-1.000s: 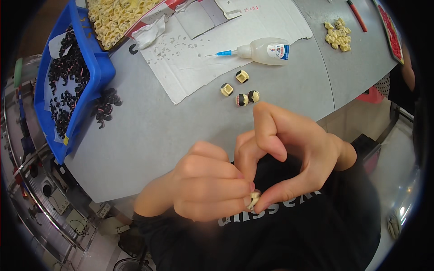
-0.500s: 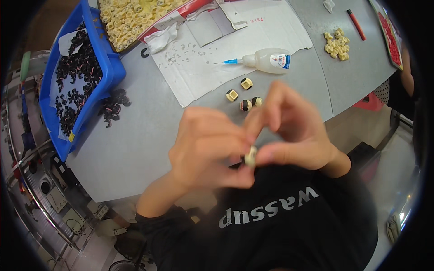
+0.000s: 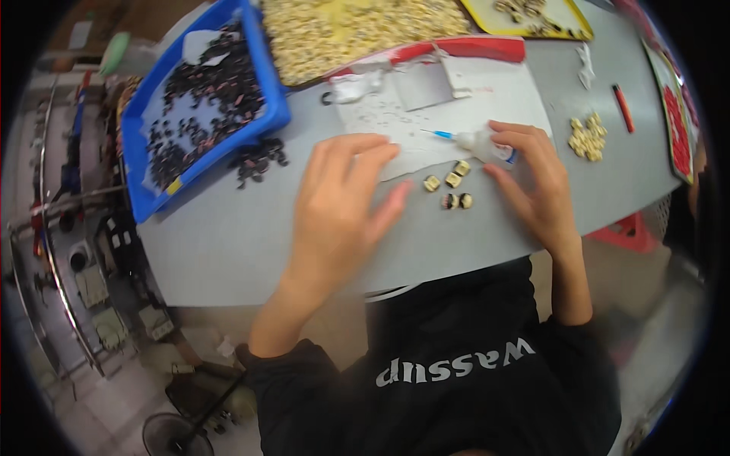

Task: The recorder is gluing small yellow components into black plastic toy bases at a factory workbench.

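My left hand (image 3: pixel 338 205) hovers over the near part of the grey table, thumb and fingers apart, holding nothing. My right hand (image 3: pixel 536 178) reaches around a clear squeeze bottle (image 3: pixel 479 143) with a blue needle tip (image 3: pixel 442 134). Its thumb and fingers lie on either side of the bottle, spread apart, and the hand hides part of the label. The bottle rests on its side on a white cardboard sheet (image 3: pixel 528 99), its needle pointing left. Between my hands sit several small cream-and-black pieces (image 3: pixel 454 180), in a loose cluster below the bottle.
At left stands a blue bin (image 3: pixel 277 114) of black curved pieces, with a few more spilled beside it. Behind is a tray of cream pieces (image 3: pixel 365 38); a yellow-rimmed tray (image 3: pixel 506 32) is farther right. Cream pieces (image 3: pixel 587 138) and a red marker (image 3: pixel 623 109) lie at right.
My hands have separated; the small piece pinched between them now appears among the cluster on the table. My right hand has moved to the bottle. The whole view has shifted.
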Demonstrator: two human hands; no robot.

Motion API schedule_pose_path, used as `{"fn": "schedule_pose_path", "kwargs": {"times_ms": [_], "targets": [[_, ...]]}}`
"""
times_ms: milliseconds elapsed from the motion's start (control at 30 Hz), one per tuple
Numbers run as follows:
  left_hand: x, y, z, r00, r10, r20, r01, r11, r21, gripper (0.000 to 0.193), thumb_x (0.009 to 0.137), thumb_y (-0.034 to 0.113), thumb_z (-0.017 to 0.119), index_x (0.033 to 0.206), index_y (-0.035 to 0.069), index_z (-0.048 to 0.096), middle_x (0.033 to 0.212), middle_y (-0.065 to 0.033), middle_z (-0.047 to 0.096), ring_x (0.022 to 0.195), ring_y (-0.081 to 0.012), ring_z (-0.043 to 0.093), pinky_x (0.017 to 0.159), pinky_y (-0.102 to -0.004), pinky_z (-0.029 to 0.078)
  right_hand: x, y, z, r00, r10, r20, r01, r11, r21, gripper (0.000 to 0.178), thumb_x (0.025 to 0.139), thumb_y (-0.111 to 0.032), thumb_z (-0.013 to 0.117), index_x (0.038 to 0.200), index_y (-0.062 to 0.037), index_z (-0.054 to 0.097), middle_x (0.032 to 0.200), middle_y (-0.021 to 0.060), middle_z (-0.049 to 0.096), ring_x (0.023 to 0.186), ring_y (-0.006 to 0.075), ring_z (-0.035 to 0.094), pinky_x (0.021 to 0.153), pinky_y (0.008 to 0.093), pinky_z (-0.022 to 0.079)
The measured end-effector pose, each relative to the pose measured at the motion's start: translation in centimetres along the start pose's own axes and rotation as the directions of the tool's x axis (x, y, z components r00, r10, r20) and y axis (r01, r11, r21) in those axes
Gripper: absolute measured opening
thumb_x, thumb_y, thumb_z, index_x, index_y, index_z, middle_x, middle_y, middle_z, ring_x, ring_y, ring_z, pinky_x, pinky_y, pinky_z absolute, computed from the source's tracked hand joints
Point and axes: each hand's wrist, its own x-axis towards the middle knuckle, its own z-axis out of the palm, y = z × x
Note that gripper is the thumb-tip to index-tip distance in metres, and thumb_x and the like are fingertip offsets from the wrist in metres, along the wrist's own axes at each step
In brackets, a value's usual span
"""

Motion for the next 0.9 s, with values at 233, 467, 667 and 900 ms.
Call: {"fn": "schedule_pose_path", "kwargs": {"times_ms": [233,467,667,900], "targets": [[-6.4,-5.8,-6.1,0.867,-0.379,-0.324,0.477,0.819,0.320,0.022,0.074,0.005,0.063,0.094,0.000,0.056,0.089,-0.0100,0.055,0.084,-0.0262,0.053,0.072,-0.0325,0.043,0.2,0.2,-0.2,0.998,0.067,-0.020,-0.062,0.985,0.163,0.034,0.067,0.002,0.067,0.098,0.0008,0.054,0.103,0.0114,0.059,0.094,0.0201,0.056,0.081,0.0296,0.044],[-7.4,-8.3,-4.9,0.779,-0.495,-0.386,0.572,0.812,0.113,0.015,0.074,0.005,0.064,0.087,0.000,0.059,0.083,-0.0090,0.056,0.075,-0.0204,0.055,0.069,-0.0287,0.044,-0.5,1.0,-0.6,0.983,0.131,-0.125,-0.071,0.914,0.399,0.039,0.072,0.005,0.061,0.106,-0.0007,0.044,0.109,0.0157,0.055,0.100,0.0201,0.053,0.091,0.0305,0.037],[-7.5,-9.1,-4.6,0.793,-0.463,-0.395,0.526,0.848,0.062,0.010,0.075,0.002,0.062,0.084,-0.001,0.059,0.080,-0.0087,0.058,0.070,-0.0168,0.056,0.065,-0.0263,0.045,-0.3,1.4,-1.5,0.935,0.354,-0.011,-0.204,0.563,0.801,0.032,0.082,-0.010,0.054,0.110,-0.0001,0.042,0.112,0.0197,0.052,0.101,0.0216,0.052,0.089,0.0319,0.039],[-6.9,-7.3,-3.6,0.701,-0.488,-0.521,0.437,0.870,-0.228,0.008,0.078,-0.006,0.058,0.086,-0.005,0.057,0.092,-0.0115,0.060,0.082,-0.0166,0.060,0.071,-0.0262,0.051,1.4,0.5,-2.1,0.883,0.397,0.251,-0.257,-0.041,0.966,0.043,0.093,-0.028,0.034,0.124,0.0023,0.034,0.113,0.0216,0.048,0.089,0.0167,0.049,0.077,0.0251,0.043]]}}
